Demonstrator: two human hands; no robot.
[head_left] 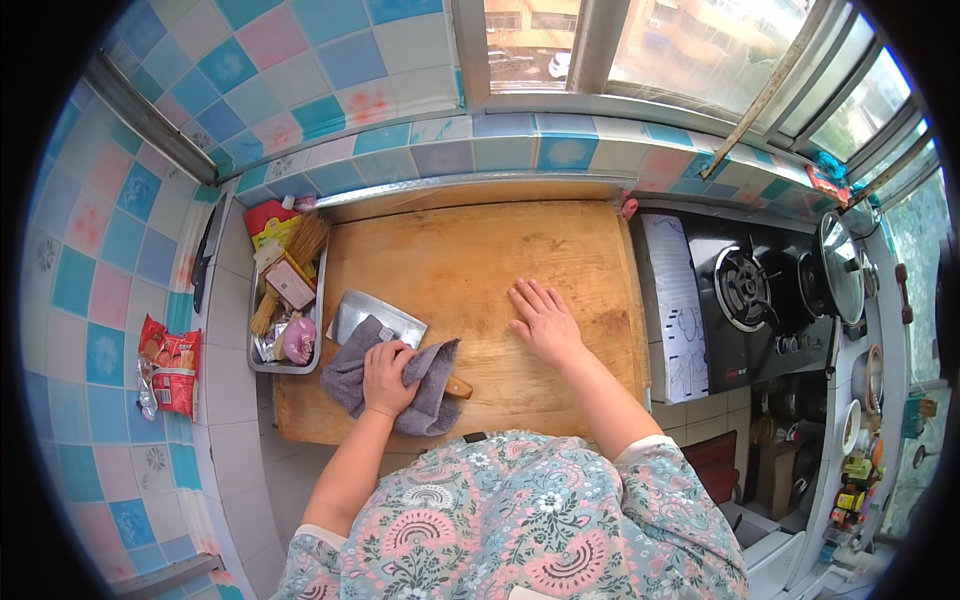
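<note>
My left hand [388, 378] is closed on a bunched grey cloth [345, 370] at the left of a large wooden cutting board [470, 250]. Under the cloth lies a cleaver; its metal blade [385, 315] shows beyond the cloth's far side, and the end of its wooden handle [458, 387] sticks out at the right. The cloth covers the middle of the cleaver. My right hand [545, 325] rests palm down on the board, right of the middle, with its fingers stretched out and nothing in it.
Left of the board stands a metal tray [318, 330] with packets and a straw brush [305, 240]. A red packet [170, 368] hangs by the tiled wall. At the right is a black gas stove [745, 290] with a lidded pan [838, 265]. Windows [700, 50] line the back.
</note>
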